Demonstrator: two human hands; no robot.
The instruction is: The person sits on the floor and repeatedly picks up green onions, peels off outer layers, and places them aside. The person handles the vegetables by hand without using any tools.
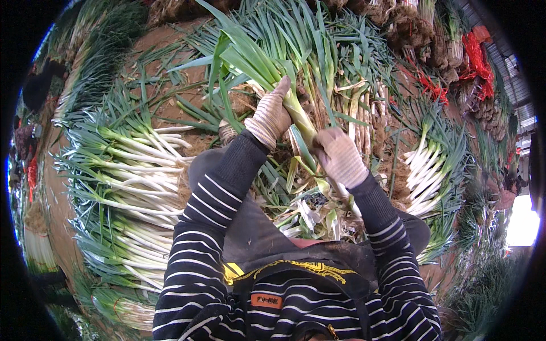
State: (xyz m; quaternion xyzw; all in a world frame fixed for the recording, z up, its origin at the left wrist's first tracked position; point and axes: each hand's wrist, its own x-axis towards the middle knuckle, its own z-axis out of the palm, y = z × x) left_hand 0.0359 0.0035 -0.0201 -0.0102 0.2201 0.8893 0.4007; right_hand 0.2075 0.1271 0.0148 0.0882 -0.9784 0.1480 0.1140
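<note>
My left hand [271, 113], in a striped knit glove, grips a thick green onion stalk [302, 121] just below its leaves. The stalk slants down to the right, its leaves fanning to the upper left. Lower on it, my right hand [341, 157], gloved alike, has its fingers closed round the stalk; the glove hides part of it. Beyond the hands lie untrimmed green onions [362, 115] with dry brownish outer layers. Peeled leaves and skins [315, 213] are heaped between my legs.
White-stemmed green onions [140, 183] lie piled at the left, with a smaller pile [426, 174] at the right. A tied bundle [132, 313] lies lower left. Red netting [477, 64] is at the upper right, and more onions line the brown ground's edges.
</note>
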